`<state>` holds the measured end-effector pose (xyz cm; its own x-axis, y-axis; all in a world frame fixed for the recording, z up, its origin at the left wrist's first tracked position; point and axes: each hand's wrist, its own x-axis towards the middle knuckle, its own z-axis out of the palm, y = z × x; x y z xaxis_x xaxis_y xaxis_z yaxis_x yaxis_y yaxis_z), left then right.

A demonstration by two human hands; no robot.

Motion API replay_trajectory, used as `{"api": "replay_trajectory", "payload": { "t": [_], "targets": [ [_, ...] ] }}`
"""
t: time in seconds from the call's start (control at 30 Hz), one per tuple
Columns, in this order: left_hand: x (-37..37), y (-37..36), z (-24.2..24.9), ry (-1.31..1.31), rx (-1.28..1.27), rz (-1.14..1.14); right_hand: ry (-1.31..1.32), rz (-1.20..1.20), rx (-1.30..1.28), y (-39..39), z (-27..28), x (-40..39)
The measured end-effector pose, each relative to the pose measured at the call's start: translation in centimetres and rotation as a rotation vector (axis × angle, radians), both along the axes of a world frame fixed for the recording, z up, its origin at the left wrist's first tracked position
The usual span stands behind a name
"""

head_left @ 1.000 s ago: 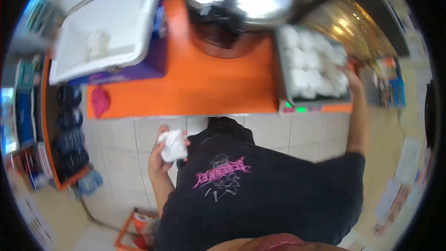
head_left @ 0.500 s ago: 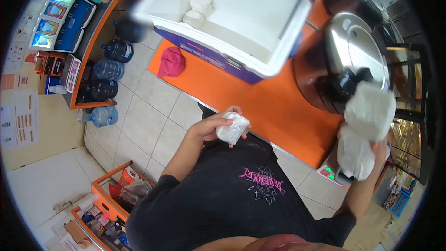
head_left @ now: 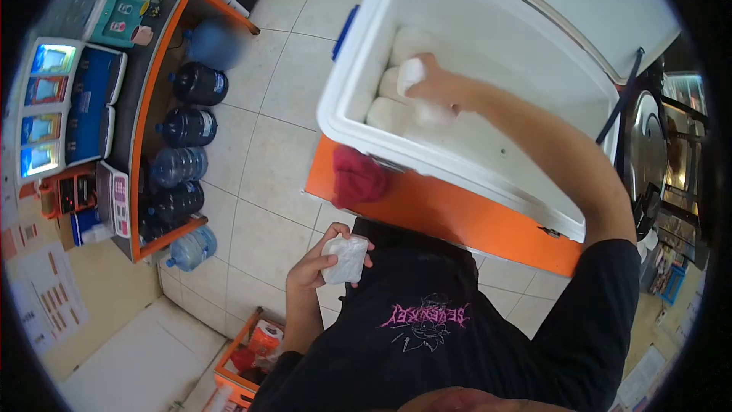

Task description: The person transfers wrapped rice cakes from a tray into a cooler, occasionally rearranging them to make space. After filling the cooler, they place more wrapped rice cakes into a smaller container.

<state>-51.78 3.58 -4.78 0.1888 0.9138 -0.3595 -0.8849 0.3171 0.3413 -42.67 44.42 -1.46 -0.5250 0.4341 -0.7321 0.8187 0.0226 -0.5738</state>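
My left hand (head_left: 311,265) is closed around a white wrapped packet (head_left: 347,259) in front of my shirt. Down inside the white-lined cooler (head_left: 488,183), my right hand (head_left: 436,85) grips a white packet (head_left: 410,74), slightly blurred. Another blurred white shape shows below that hand, by the cooler floor. Round white packets (head_left: 387,116) line the cooler's left end, right beside my right fingers. The cooler's lid (head_left: 579,0) stands open at the back.
A red cloth (head_left: 357,177) lies on the orange table (head_left: 435,210) in front of the cooler. Large water bottles (head_left: 187,127) line the shelf at left, with a scale (head_left: 114,198) above. A steel pot (head_left: 648,133) stands at right.
My right hand has moved from the right, by the table end, into the cooler with white packets. My left hand still holds its packet. The view has shifted toward the cooler.
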Motion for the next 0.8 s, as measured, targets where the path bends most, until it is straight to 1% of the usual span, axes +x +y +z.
{"api": "replay_trajectory", "payload": {
  "t": [0.03, 0.1, 0.13, 0.17, 0.23, 0.27, 0.33, 0.37, 0.43, 0.47, 0.5, 0.53, 0.57, 0.6, 0.63, 0.67, 0.7, 0.73, 0.77, 0.8],
  "targets": [
    [-1.4, 0.3, -0.2, -0.005, -0.001, -0.012, -0.005, -0.012, -0.001, -1.2, 0.0, -1.8],
    [-3.9, 1.0, -0.7, -0.014, 0.0, -0.016, -0.2, -0.284, 0.116, -3.8, -0.3, -4.7],
    [-4.9, 1.4, -0.9, -0.022, -0.005, -0.031, -0.106, -0.328, 0.102, -4.1, -1.7, -4.4],
    [-5.9, 2.1, -1.1, -0.012, 0.007, -0.065, -0.116, -0.339, 0.099, -4.0, -2.8, -3.5],
    [-7.6, 3.0, -1.4, -0.016, 0.014, -0.11, 0.279, -0.48, -0.059, -3.7, -4.2, -1.4],
    [-8.3, 3.5, -1.3, -0.017, 0.019, -0.13, 0.268, -0.492, -0.057, -3.5, -4.8, -1.0],
    [-9.6, 4.4, -0.9, -0.025, 0.022, -0.171, 0.046, -0.485, -0.18, -3.4, -5.3, -0.5],
    [-10.2, 4.8, -0.6, 0.003, 0.019, -0.189, 0.042, -0.503, -0.18, -3.3, -5.8, -0.8],
    [-11.3, 5.6, 0.3, 0.032, 0.01, -0.222, -0.127, -0.463, -0.177, -3.4, -6.2, -2.6],
    [-11.9, 6.0, 1.0, 0.053, 0.058, -0.23, -0.126, -0.479, -0.183, -3.5, -5.9, -2.4],
    [-12.5, 6.4, 1.8, 0.075, 0.106, -0.238, -0.126, -0.383, -0.158, -3.6, -5.0, -2.2],
    [-13.0, 6.6, 2.6, 0.078, 0.102, -0.252, -0.124, -0.286, -0.132, -3.7, -4.4, -2.0],
    [-13.3, 6.9, 3.4, 0.087, 0.133, -0.226, -0.12, -0.294, -0.135, -3.9, -5.3, -1.8],
    [-13.6, 7.3, 4.4, 0.096, 0.168, -0.199, -0.144, -0.217, -0.085, -4.1, -6.9, -1.6],
    [-13.9, 8.1, 5.6, 0.1, 0.172, -0.208, -0.168, -0.141, -0.033, -4.0, -7.0, -1.7],
    [-14.2, 9.2, 7.0, 0.142, 0.256, -0.2, -0.163, -0.15, -0.03, -3.5, -6.8, -1.3],
    [-14.2, 10.5, 8.7, 0.182, 0.338, -0.192, -0.194, -0.044, -0.046, -3.0, -5.0, -1.2],
    [-13.5, 12.3, 10.8, 0.313, 0.375, -0.17, -0.225, 0.06, -0.064, -2.6, -3.3, -0.8],
    [-12.7, 14.6, 13.1, 0.445, 0.415, -0.15, -0.218, 0.048, -0.065, -1.6, -2.5, 0.2],
    [-12.2, 16.9, 15.0, 0.774, 0.513, -0.22, -0.213, 0.208, 0.014, 0.1, -2.0, 1.3]
  ]
}}
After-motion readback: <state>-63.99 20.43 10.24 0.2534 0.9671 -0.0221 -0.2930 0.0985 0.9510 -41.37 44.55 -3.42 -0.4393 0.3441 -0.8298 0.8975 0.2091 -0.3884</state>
